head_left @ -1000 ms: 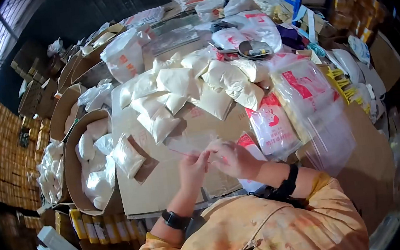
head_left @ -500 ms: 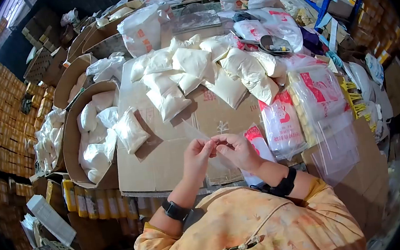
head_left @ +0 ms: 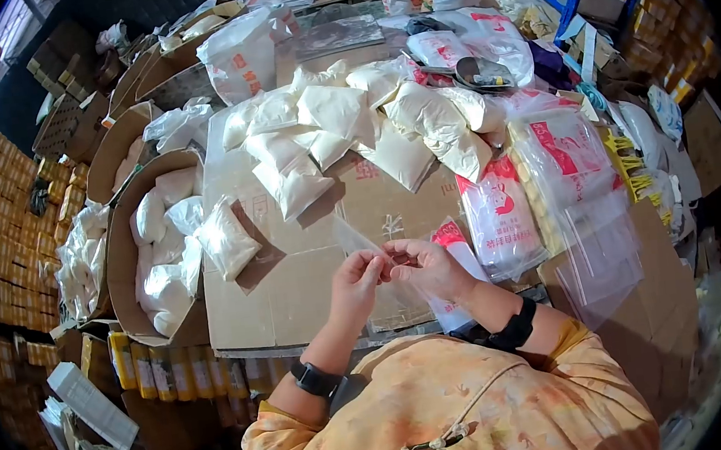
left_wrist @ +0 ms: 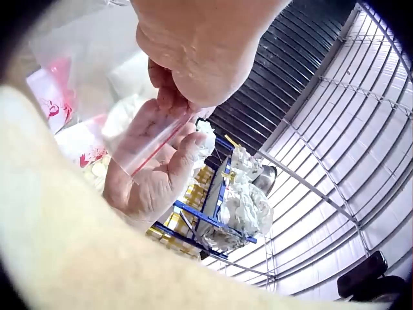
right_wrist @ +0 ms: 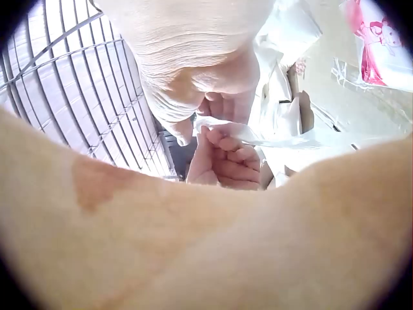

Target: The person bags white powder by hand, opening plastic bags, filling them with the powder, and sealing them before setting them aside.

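Note:
In front of my chest both hands hold a clear zip bag (left_wrist: 150, 143) with a red line along its mouth. My left hand (head_left: 355, 287) pinches one part of its edge between thumb and fingers. Close beside it, my right hand (head_left: 432, 272) grips the same edge, fingertips nearly meeting the left ones. The thin film (head_left: 349, 237) sticks out beyond the left fingers over the cardboard (head_left: 297, 293). Pillow-like bags of pale powder (head_left: 336, 113) lie heaped past the hands. A red-and-white printed pack (head_left: 460, 254) is partly behind the right hand.
Cardboard boxes of white bags (head_left: 169, 280) stand at left, with one filled bag (head_left: 228, 237) beside them. At right lie printed packs (head_left: 500, 219) and loose clear bags (head_left: 597, 257). A metal scoop (head_left: 483, 73) rests behind the heap.
Both hands have drawn slightly nearer the body, and the clear bag has turned from lying leftward to pointing away up-left. The head view has shifted; the powder bags stay put.

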Demonstrator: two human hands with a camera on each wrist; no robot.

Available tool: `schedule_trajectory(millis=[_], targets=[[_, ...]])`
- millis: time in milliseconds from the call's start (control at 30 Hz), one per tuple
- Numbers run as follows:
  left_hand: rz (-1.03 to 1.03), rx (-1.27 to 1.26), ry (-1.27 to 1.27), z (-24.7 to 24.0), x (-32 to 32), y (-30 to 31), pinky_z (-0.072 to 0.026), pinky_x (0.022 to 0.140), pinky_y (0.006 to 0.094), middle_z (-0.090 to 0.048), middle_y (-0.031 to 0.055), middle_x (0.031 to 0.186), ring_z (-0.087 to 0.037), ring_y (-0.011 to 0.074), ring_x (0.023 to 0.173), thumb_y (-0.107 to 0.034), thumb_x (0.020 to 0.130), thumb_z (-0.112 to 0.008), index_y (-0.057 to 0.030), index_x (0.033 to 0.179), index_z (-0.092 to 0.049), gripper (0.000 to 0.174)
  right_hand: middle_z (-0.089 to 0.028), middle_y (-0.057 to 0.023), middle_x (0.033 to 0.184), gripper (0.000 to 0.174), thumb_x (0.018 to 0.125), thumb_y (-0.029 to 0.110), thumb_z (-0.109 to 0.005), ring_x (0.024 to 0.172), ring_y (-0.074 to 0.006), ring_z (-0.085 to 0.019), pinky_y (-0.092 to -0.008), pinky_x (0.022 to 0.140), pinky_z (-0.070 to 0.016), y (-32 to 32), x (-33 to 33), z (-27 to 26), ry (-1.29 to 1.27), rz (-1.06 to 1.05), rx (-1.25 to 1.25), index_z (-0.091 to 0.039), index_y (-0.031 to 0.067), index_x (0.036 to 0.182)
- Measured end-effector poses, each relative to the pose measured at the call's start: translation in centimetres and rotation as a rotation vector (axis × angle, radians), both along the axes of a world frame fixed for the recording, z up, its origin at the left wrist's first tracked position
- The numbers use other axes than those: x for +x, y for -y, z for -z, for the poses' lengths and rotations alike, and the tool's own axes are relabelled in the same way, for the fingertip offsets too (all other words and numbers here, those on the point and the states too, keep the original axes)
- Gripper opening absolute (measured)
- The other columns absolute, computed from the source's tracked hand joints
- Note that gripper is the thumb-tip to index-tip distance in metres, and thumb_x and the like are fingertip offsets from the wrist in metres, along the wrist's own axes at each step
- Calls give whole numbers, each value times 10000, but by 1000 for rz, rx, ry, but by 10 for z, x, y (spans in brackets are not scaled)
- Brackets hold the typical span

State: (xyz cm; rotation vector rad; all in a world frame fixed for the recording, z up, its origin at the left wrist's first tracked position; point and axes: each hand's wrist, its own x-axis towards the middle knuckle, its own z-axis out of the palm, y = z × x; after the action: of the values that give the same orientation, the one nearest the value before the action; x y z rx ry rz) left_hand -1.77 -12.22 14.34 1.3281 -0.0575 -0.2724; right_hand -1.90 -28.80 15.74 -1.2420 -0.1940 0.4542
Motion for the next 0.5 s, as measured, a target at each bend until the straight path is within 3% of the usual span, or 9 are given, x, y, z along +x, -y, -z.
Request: schedule_trajectory(millis=[133, 233, 333, 500], targets=[[-2, -4, 15, 3, -2, -2, -448, 655, 219, -588, 5, 765, -534, 79, 711, -90, 907, -523, -30, 874, -564, 80, -559, -94, 1114, 402, 871, 77, -563, 978, -164, -570, -290, 909, -448, -5, 0, 7, 24, -2, -12, -439, -68, 1225], [-13, 85, 32, 8, -5, -4, -447, 648, 217, -584, 9, 756, -533, 77, 701, -66, 892, -527, -23, 857, -556, 63, -599, -85, 1022, 261, 871, 73, -541, 928, -142, -585, -275, 830, -474, -13, 4, 23, 41, 22, -61, -524, -36, 1108], [-24, 156, 40, 12, -6, -11, -441, 634, 212, -578, 14, 740, -528, 76, 678, -73, 885, -525, -15, 844, -548, 75, -628, -114, 820, 126, 839, 110, -554, 752, -197, -607, -308, 696, -473, -16, 4, 15, 284, 48, -624, -581, 16, 919], [69, 193, -18, 20, -7, -25, -429, 594, 209, -557, 10, 699, -511, 71, 630, -140, 898, -517, -18, 829, -543, 142, -620, -134, 765, 107, 821, 113, -511, 705, -237, -601, -337, 656, -468, -27, 6, 22, 237, -105, -581, -573, 25, 824]])
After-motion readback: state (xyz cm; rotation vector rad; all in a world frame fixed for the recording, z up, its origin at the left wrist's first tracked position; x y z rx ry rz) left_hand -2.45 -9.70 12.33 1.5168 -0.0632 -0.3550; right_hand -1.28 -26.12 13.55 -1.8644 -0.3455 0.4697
